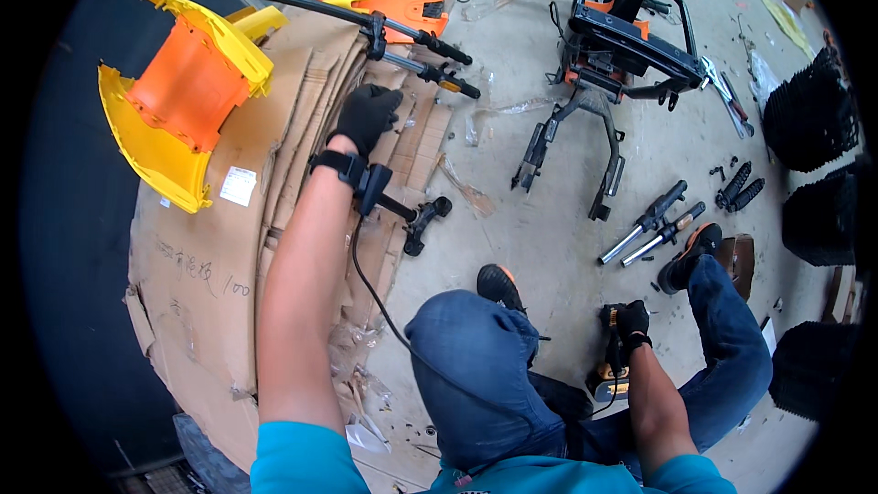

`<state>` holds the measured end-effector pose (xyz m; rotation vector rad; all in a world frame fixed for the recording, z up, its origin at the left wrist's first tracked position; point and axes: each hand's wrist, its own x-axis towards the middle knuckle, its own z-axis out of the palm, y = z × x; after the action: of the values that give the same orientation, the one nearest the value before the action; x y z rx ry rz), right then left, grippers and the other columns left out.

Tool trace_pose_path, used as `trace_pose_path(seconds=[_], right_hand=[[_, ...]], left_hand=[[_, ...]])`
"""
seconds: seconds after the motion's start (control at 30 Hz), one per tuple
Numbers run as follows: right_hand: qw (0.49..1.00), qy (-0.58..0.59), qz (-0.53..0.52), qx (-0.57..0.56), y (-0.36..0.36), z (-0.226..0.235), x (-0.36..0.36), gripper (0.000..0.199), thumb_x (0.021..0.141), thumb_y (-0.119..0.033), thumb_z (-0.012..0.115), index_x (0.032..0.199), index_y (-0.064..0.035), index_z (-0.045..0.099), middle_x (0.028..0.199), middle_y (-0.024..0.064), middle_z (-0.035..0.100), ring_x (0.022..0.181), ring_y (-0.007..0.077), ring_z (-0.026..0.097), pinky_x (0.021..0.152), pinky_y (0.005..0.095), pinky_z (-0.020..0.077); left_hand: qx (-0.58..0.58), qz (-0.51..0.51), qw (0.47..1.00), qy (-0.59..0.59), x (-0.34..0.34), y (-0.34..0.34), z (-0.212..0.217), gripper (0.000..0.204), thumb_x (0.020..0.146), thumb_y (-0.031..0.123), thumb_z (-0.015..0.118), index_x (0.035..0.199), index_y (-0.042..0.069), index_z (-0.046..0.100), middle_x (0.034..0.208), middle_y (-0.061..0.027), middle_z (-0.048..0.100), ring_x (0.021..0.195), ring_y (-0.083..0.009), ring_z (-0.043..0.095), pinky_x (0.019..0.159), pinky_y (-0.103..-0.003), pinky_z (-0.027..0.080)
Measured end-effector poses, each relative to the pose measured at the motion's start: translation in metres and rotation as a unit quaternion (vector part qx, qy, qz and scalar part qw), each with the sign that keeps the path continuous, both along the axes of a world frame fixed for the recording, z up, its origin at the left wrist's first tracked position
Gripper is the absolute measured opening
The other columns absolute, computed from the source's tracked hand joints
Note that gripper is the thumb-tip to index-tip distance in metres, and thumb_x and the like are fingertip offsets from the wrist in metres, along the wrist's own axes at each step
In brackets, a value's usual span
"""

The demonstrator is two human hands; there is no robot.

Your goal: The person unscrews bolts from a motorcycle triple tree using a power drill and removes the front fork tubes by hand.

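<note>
My left hand (368, 117), in a black glove, is curled closed above a stack of flattened cardboard (302, 155). Whatever its fingers may hold is hidden. Just beyond it lie handlebars (407, 66) with black grips. Below my left wrist, a black steering stem with a clamp (422, 222) rests at the cardboard's edge. My right hand (631, 318), also gloved in black, is wrapped round a yellow and black cordless drill (608, 379), low beside my bent leg. Two fork legs (651, 224) lie on the floor in front of that hand.
A black vehicle frame (622, 32) stands ahead. Orange and yellow body panels (187, 91) lie on the cardboard. Shock absorbers (739, 188) and pliers-like tools (727, 99) are on the floor to the right, near black crates (809, 114).
</note>
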<state>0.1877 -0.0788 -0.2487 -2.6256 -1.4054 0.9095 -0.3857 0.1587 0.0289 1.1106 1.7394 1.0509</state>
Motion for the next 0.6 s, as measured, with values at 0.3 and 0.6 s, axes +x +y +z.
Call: trace_pose_path(seconds=[0.3,0.6], right_hand=[[0.994,0.11,-0.022,-0.01,0.002,-0.052,-0.014,0.033,0.08,-0.021,0.063,0.107,-0.0034,0.058,0.087,0.0226,0.068,0.084,0.0373,0.067,0.078,0.043,0.0522],[0.961,0.272,-0.044,-0.036,-0.001,-0.046,-0.03,0.016,0.088,-0.013,0.061,0.101,-0.0055,0.056,0.069,0.0081,0.063,0.053,0.0151,0.059,0.047,0.0296,0.0483]], left_hand=[[-0.059,0.11,0.985,0.12,-0.064,0.091,-0.051,0.041,0.081,0.035,0.073,0.099,-0.001,0.068,0.081,-0.0078,0.065,0.072,-0.0198,0.061,0.066,-0.033,0.049],[-0.039,0.207,0.915,0.345,-0.067,0.174,-0.082,0.063,0.068,0.038,0.073,0.113,-0.004,0.062,0.112,-0.0242,0.066,0.105,-0.0364,0.064,0.091,-0.043,0.05]])
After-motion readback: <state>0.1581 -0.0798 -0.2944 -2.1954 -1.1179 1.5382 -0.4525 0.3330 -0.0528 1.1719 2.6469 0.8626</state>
